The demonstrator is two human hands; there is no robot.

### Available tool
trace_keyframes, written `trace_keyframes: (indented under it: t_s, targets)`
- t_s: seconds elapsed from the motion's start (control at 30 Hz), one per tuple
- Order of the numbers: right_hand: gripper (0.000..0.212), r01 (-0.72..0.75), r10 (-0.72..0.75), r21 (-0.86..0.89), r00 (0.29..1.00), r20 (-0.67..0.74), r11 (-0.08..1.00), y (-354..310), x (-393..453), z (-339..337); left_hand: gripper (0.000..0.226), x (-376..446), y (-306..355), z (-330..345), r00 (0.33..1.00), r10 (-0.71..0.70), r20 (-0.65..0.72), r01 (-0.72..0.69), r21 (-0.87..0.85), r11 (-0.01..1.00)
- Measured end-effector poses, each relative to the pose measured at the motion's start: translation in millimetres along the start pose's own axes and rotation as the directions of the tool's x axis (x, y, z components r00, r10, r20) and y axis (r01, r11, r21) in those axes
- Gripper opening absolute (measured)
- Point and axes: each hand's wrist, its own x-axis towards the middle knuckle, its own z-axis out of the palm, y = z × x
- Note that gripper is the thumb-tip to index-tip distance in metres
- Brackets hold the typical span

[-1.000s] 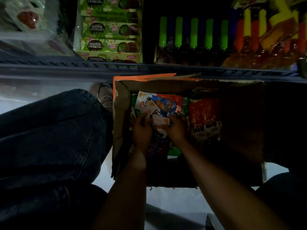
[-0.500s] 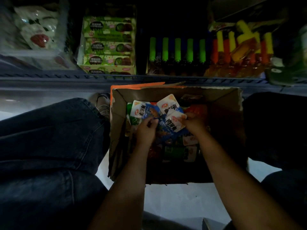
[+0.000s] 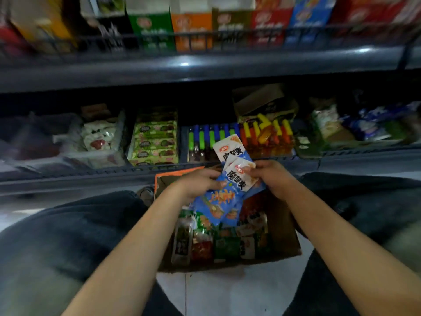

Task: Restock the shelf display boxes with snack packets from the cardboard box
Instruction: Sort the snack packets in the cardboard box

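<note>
Crouched before the shelves, I hold a fanned bunch of glossy blue-and-white snack packets above the open brown cardboard box, my left hand and right hand each pinching a side. Their long axis runs away from me toward the coloured card display boxes on the upper shelf, well above and beyond both hands, neither clearly nearer.

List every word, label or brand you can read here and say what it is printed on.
"魔芋爽": large dark characters on the blue-and-white snack packets held by left hand and right hand.
Small red oval logo on those packets: too small to read.
Upper-shelf display boxes: blurred.
Packets in cardboard box: unreadable.
</note>
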Motion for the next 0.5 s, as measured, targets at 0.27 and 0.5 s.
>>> trace_keyframes:
  t_s: [0.27, 0.5]
  targets:
    - [0.015, 0.168, -0.180, 0.107, 0.977, 0.112, 0.980, -83, -54, -16, 0.022, -64, 62, -24, 0.982, 0.152, -0.113, -0.175, -0.226, 0.958]
    - [0.010, 0.281, -0.269, 0.154, 0.959, -0.092, 0.947, -83, -63, -7, 0.019, -69, 64, -14, 0.930, 0.234, -0.285, -0.308, -0.250, 0.918]
